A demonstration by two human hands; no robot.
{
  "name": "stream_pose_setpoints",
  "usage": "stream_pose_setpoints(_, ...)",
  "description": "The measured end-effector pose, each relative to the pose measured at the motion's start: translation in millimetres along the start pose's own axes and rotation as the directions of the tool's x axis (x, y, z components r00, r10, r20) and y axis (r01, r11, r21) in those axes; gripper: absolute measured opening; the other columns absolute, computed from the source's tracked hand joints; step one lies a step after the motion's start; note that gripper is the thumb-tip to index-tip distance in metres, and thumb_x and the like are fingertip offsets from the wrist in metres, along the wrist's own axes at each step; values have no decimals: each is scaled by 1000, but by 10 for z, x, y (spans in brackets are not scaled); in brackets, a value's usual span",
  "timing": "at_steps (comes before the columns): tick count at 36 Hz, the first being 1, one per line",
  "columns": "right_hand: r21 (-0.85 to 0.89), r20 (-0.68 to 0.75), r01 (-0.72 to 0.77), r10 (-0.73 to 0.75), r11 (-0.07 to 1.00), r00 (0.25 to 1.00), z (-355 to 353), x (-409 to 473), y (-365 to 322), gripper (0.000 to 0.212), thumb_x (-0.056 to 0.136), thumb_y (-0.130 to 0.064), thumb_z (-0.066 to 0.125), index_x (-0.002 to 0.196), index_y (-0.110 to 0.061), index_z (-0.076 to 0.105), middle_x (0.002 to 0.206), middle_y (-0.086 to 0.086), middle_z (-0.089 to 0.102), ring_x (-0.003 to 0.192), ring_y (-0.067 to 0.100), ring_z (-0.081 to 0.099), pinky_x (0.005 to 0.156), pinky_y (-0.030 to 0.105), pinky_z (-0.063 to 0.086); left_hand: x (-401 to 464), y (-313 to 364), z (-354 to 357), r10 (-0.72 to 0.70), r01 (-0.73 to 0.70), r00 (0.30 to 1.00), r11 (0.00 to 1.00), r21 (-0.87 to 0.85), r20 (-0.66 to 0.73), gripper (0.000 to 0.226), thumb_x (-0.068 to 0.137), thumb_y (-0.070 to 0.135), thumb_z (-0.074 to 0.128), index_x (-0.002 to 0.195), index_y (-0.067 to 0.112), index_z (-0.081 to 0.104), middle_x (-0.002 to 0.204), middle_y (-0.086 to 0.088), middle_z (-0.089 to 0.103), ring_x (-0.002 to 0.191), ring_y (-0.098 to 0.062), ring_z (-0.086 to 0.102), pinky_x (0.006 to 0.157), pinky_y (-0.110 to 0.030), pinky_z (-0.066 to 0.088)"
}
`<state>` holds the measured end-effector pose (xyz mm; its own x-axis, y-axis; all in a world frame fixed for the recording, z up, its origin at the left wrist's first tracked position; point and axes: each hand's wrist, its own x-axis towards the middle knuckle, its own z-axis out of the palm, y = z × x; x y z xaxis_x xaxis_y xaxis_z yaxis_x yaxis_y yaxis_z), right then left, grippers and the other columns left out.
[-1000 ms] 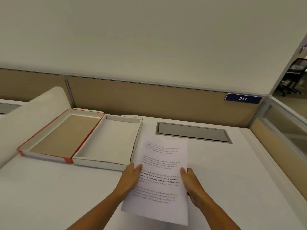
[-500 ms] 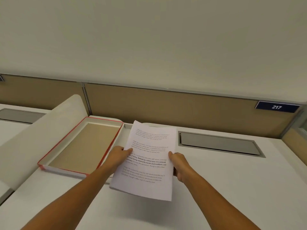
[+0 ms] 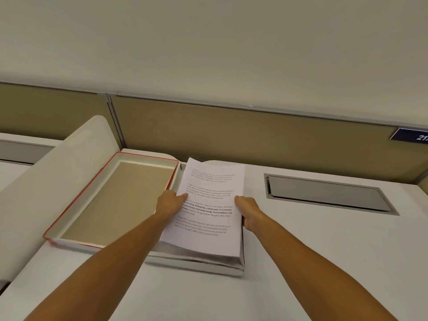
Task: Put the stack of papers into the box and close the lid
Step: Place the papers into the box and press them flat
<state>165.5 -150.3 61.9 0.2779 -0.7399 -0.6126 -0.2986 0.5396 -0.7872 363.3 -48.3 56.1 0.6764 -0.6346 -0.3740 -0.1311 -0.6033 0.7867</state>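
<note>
A stack of white printed papers hangs over the white box tray, covering most of it. My left hand grips the stack's left edge and my right hand grips its right edge. The stack's near edge sits low, close to the tray's front wall; whether it touches the tray floor I cannot tell. The red-edged lid lies open, inside up, joined to the tray's left side.
Everything rests on a white desk with a tan partition behind. A grey recessed cable hatch lies to the right. A curved white divider rises left of the lid. A blue number plate is on the partition.
Both hands carried the papers left and forward, from the desk beside the box to over the tray, and lowered them toward it. The view has shifted left with them.
</note>
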Motion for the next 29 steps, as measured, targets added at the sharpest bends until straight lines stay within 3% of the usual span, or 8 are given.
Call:
stream_pose_setpoints(8,-74,-61,-65,60,995,996,202,326,-5,26,98,-15,46,116,-4,62,110,14,72,94,29,69,95,43,57,285,-194,84,-99,99,995,995,-4,-8,40,94,34,62,118,3,56,109,-14,69,94,-34,69,86,-47,57)
stream_pose_setpoints(12,-99,-85,-103,94,990,992,292,424,-11,18,98,-7,44,105,-3,60,104,16,64,90,26,58,75,33,51,366,-249,120,-123,123,992,992,5,-6,42,94,33,62,120,1,55,111,-16,67,98,-36,67,87,-47,56)
stream_pose_setpoints(15,-129,-110,-122,108,984,988,337,516,-2,18,97,-4,45,105,-3,61,100,13,57,90,23,51,76,31,42,417,-265,148,-118,118,993,993,16,-19,42,95,33,61,118,-2,57,112,-18,67,99,-37,66,86,-45,55)
stream_pose_setpoints(19,-137,-119,-143,127,980,985,359,579,46,17,97,-6,46,103,-3,61,101,12,60,91,24,55,80,32,48,455,-270,191,-107,108,994,993,41,-11,41,96,31,60,118,-4,57,104,-15,66,92,-34,64,79,-40,53)
stream_pose_setpoints(22,-115,-114,-149,136,982,984,367,604,69,14,98,-8,48,89,-3,59,99,13,62,88,26,56,77,33,49,477,-279,221,-107,108,994,991,74,-12,42,96,31,60,118,-4,57,96,-11,62,83,-29,60,72,-37,49)
stream_pose_setpoints(25,-112,-122,-155,141,982,982,370,625,90,23,98,-8,48,76,-5,55,91,12,61,76,23,55,74,32,47,501,-304,237,-114,115,993,988,104,-18,43,95,32,60,119,-5,58,110,-18,67,96,-36,65,75,-39,51)
stream_pose_setpoints(29,-114,-120,-171,157,979,980,378,629,89,23,97,-7,47,76,-5,56,87,11,61,73,23,55,71,32,48,517,-338,258,-100,102,995,986,135,-26,44,96,31,59,118,-6,59,114,-20,67,100,-37,65,75,-38,51)
